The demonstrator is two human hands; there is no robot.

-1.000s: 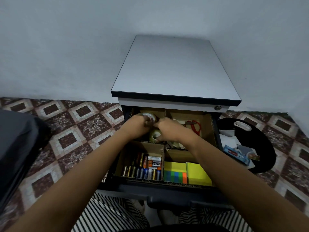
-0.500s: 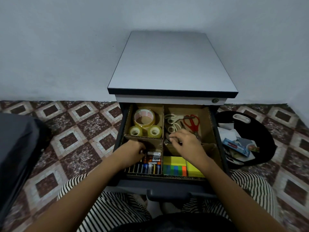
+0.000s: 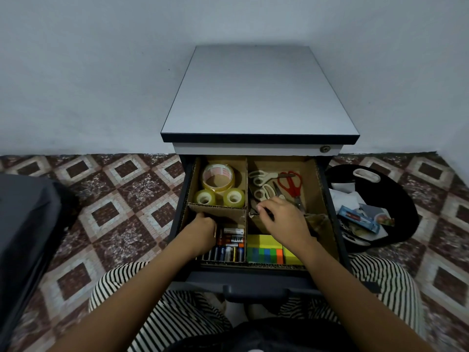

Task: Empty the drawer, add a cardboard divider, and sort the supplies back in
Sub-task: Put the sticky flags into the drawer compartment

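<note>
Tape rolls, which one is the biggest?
The back tape roll, with red print; the left small roll and right small roll sit before it.

The cardboard divider (image 3: 218, 208) is matt, corrugated brown board. The tape rolls (image 3: 217, 177) are glossy clear plastic. The cabinet top (image 3: 256, 97) looks smooth, matt grey.

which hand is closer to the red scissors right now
Right. The right hand is just in front of the red scissors, near their tips; the left hand is across the cardboard divider, by the batteries.

Left hand (image 3: 203, 226), right hand (image 3: 281, 217) palm-down
</note>
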